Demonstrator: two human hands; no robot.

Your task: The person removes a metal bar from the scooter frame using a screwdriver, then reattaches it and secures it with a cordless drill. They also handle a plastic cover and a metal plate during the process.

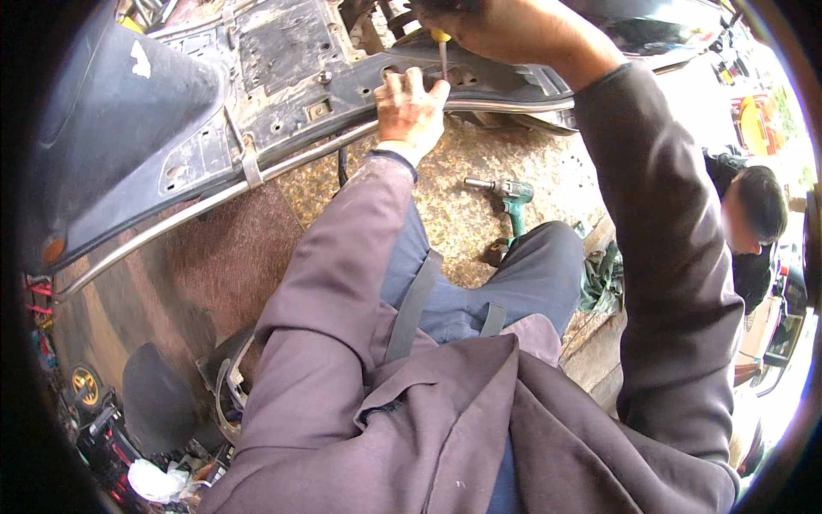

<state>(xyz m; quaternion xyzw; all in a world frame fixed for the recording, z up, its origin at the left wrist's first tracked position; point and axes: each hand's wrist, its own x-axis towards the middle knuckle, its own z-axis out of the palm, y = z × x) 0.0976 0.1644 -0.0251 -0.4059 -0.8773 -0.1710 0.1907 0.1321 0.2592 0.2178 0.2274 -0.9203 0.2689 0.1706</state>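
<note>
A dark, dusty scooter floorboard [282, 64] with a bright metal side rail [197, 208] stretches across the upper left. My right hand [492, 27] is closed around the top of a screwdriver [441, 37] with a yellow handle. Its thin shaft points down at the floorboard's edge. My left hand [409, 110] rests over that same edge, fingers curled and thumb beside the shaft's lower end. Whatever those fingers grip, if anything, is hidden. The screwdriver's tip is hard to make out near the thumb.
A green cordless impact wrench [515, 195] lies on the ground between my knees and the scooter. At lower left are a dark rounded panel [158, 398] and a white plastic bag [157, 481]. Another person [753, 210] is at the far right.
</note>
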